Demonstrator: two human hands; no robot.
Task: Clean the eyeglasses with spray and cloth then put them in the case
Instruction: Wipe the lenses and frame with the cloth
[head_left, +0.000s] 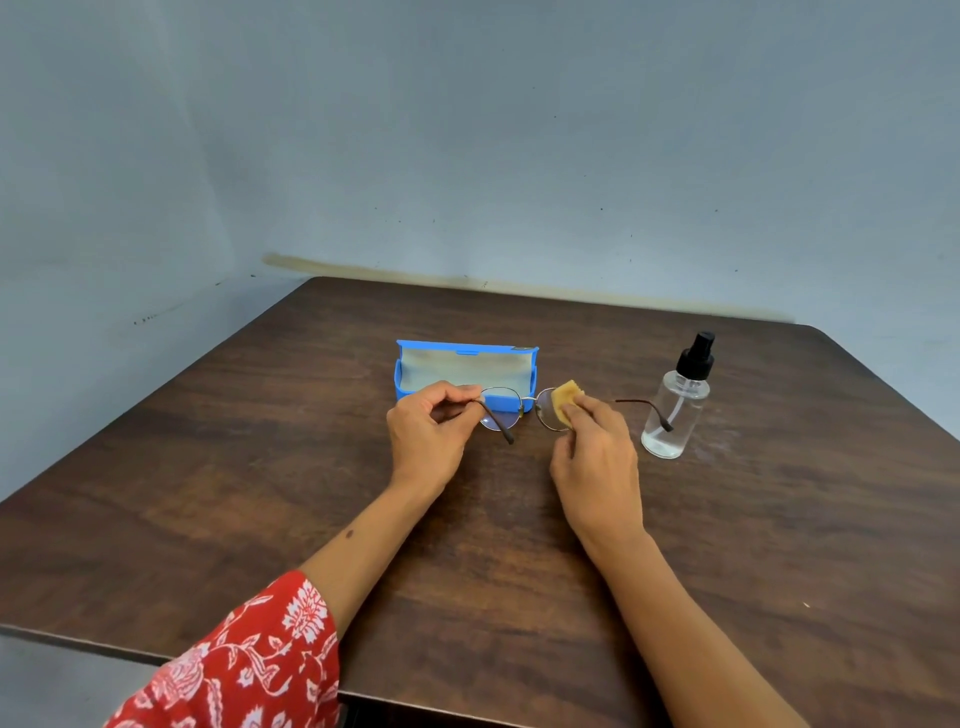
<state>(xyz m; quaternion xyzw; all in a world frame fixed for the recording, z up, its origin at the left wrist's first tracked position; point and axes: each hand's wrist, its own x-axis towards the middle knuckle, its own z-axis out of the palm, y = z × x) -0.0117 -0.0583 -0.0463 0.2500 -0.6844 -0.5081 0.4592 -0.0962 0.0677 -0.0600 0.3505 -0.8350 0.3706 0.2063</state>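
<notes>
Thin metal-rimmed eyeglasses (503, 410) hang in the air just in front of the open blue case (467, 349), their temple arms unfolded. My left hand (428, 434) pinches the frame at its left hinge. My right hand (597, 457) presses a small yellow cloth (565, 396) against the right lens, thumb on the cloth. The case sits on the table with its lid up and a grey lining showing. A clear spray bottle (675, 410) with a black pump top stands upright to the right, behind the right temple tip.
The dark wooden table (260, 467) is pushed into a corner of blue-grey walls. Its near edge runs across the bottom of the view. A red patterned sleeve (249, 660) covers my left upper arm.
</notes>
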